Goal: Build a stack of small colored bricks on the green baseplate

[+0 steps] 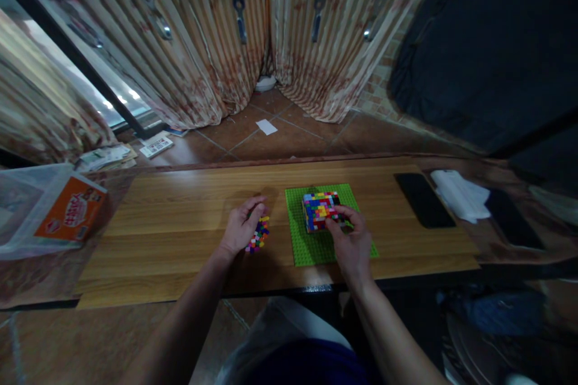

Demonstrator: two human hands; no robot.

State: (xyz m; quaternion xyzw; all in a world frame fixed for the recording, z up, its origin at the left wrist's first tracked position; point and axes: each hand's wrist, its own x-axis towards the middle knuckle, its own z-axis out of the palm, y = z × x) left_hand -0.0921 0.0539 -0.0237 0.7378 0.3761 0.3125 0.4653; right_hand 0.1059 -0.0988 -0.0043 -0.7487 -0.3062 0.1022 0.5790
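Note:
A multicoloured block of small toy building bricks (315, 209) stands on a green studded baseplate (302, 249). My right hand (354, 240) reaches onto its right side, thumb and forefinger bent together at the top edge. Whether a single loose brick sits between these fingertips is too small to tell. Left of the baseplate lies a small heap of loose coloured bricks (257, 239). Close against this heap, my left hand (244, 225) is curled, its thumb drawn in near the forefinger. Anything inside its fingers is hidden.
The wooden tabletop (171, 222) carries a dark phone-like slab (423, 200) at right. Beyond it are white folded tissue (460, 194) and another dark slab (515, 219). A clear plastic tub with an orange label (70, 209) stands at far left. Papers (106, 156) lie behind it.

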